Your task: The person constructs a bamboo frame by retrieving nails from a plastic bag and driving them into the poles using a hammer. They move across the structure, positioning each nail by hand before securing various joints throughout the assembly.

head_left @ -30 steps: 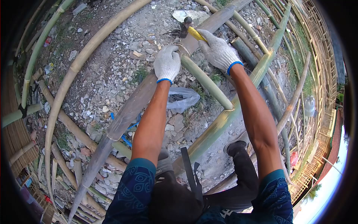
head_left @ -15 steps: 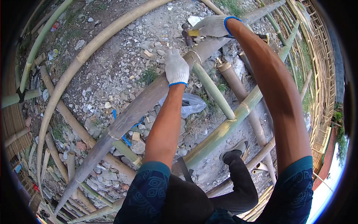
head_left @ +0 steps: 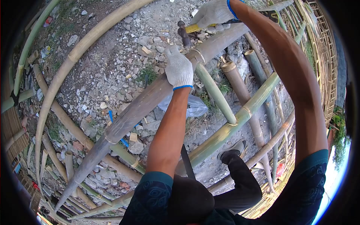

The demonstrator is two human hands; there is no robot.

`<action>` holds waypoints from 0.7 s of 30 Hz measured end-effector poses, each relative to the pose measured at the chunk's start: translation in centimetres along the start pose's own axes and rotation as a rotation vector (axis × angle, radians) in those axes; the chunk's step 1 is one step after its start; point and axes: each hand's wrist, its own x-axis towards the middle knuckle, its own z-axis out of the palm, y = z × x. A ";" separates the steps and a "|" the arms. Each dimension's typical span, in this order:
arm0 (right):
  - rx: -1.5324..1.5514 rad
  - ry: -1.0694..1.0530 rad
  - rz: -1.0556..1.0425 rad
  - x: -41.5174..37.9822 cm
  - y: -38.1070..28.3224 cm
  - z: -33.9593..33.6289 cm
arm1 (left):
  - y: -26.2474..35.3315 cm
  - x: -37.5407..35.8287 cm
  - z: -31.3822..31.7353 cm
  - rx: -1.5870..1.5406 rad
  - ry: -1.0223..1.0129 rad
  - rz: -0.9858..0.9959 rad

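My right hand [head_left: 214,15], in a white knit glove with a blue cuff, is wrapped round the yellow handle of a hammer [head_left: 183,33]. The dark hammer head is beyond the thick grey-brown bamboo pole [head_left: 138,107]. My left hand [head_left: 178,69], gloved the same way, rests on that pole with its fingers closed at the far side. What those fingers hold, if anything, is hidden. A shorter green bamboo piece [head_left: 215,93] joins the pole to a parallel green bamboo pole [head_left: 225,133] nearer my body.
Stony, rubble-strewn ground [head_left: 108,75] lies below. A clear plastic bag [head_left: 191,105] sits under the pole. A curved bamboo pole [head_left: 77,52] arcs at the left. More bamboo poles [head_left: 240,84] lie at the right. A dark object with a yellow edge [head_left: 272,15] shows behind my right wrist.
My right hand and the hammer have shifted slightly up and left in view, with the handle more tilted. My left hand stays on the pole. The view has shifted a little.
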 end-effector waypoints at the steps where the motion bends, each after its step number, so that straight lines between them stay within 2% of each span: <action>1: 0.081 0.011 -0.045 -0.5 -0.2 -0.3 | 0.2 0.1 -0.1 -0.009 -0.007 -0.008; 2: 0.038 -0.041 0.002 -1.0 -0.5 -0.6 | 0.2 0.3 -0.1 -0.011 -0.004 -0.023; 5: 0.065 -0.418 0.042 1.9 1.1 -2.4 | -0.2 0.3 0.6 -0.069 0.141 0.037; 6: 0.172 -0.367 0.012 1.6 1.0 -2.6 | -0.1 0.4 0.5 -0.073 0.147 0.027; 7: 0.146 -0.103 -0.036 1.1 1.0 -2.0 | 0.0 0.2 0.3 -0.083 0.119 0.008; 9: -0.277 0.331 -0.507 4.7 4.7 -1.1 | 0.5 0.0 -0.5 -0.109 0.063 -0.024; 12: -0.057 -0.395 0.016 2.6 0.3 -1.5 | 0.0 0.3 0.4 -0.091 0.145 0.015; 15: -0.070 -0.361 -0.046 5.9 3.8 -2.4 | 0.2 0.4 0.3 -0.108 0.148 0.023; 16: -0.155 0.092 0.164 -1.2 -2.5 -0.4 | 0.2 -0.1 -0.1 -0.117 0.122 0.018; 18: -0.179 -0.038 0.139 0.8 -0.1 0.7 | 0.3 -0.1 0.4 -0.104 0.131 0.021; 19: -0.189 -0.098 0.117 0.4 -1.0 0.8 | 0.2 0.0 0.0 -0.088 0.143 0.025; 20: -0.421 0.012 -0.050 -0.7 -1.3 1.0 | 0.4 0.1 -0.1 -0.102 0.143 0.013; 21: -0.368 0.029 -0.013 -1.0 -1.3 1.2 | -0.5 0.2 0.1 -0.105 0.164 0.089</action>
